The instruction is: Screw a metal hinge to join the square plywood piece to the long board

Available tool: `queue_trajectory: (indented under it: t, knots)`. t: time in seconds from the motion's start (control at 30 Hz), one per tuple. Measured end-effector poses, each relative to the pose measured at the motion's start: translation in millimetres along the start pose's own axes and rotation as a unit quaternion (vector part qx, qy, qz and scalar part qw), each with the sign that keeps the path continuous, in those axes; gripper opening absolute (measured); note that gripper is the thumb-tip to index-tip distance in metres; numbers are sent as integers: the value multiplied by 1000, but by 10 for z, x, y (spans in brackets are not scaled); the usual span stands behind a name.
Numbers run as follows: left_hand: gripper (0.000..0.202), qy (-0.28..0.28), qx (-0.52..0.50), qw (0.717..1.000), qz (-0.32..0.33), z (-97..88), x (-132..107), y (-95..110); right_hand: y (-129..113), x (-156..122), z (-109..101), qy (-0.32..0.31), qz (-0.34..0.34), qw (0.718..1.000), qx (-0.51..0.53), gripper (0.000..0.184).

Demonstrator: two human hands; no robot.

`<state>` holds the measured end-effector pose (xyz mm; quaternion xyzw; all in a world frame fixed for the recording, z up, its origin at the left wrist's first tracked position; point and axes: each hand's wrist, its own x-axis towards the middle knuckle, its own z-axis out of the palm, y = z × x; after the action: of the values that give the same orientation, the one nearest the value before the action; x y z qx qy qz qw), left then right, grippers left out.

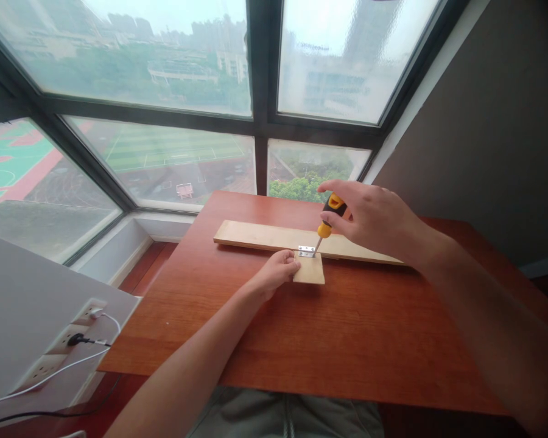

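My right hand (369, 216) grips a screwdriver (333, 210) with a yellow and black handle, tilted over the work. Its tip meets the near leaf of a silver hinge (306, 251). That hinge joins a small square wooden piece (309, 272) to a long wooden board (256, 234) lying across the table. Fingers of my left hand (278, 271) pinch the left edge of the small piece. Whether a screw sits under the tip is too small to tell. My right hand and forearm hide the board's right part.
The reddish-brown wooden table (347, 340) has its front edge near my lap. Windows (173, 152) stand behind it. At the lower left, wall sockets (68, 337) hold plugs with white and black cables (50, 378). A grey wall (484, 134) rises on the right.
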<state>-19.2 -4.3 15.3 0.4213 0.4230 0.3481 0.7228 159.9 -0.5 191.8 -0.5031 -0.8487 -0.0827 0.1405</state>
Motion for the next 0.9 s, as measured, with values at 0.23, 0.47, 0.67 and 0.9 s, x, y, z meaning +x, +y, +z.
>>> queue_trajectory:
  t: [0.23,0.47,0.67,0.9]
  knots:
    - [31,-2,5,1000,0,1,-20,12,-8,-9,-20,1,45,997,-66,33]
    - [33,-2,0,1000,6,-3,-12,-6,-3,-22,-65,-27,17,999,-15,39]
    - [31,-1,19,1000,7,-18,10,-31,-31,-22,-2,21,55,993,-104,43]
    - [24,21,57,998,2,-6,-2,-25,138,-67,-30,54,87,989,-106,45]
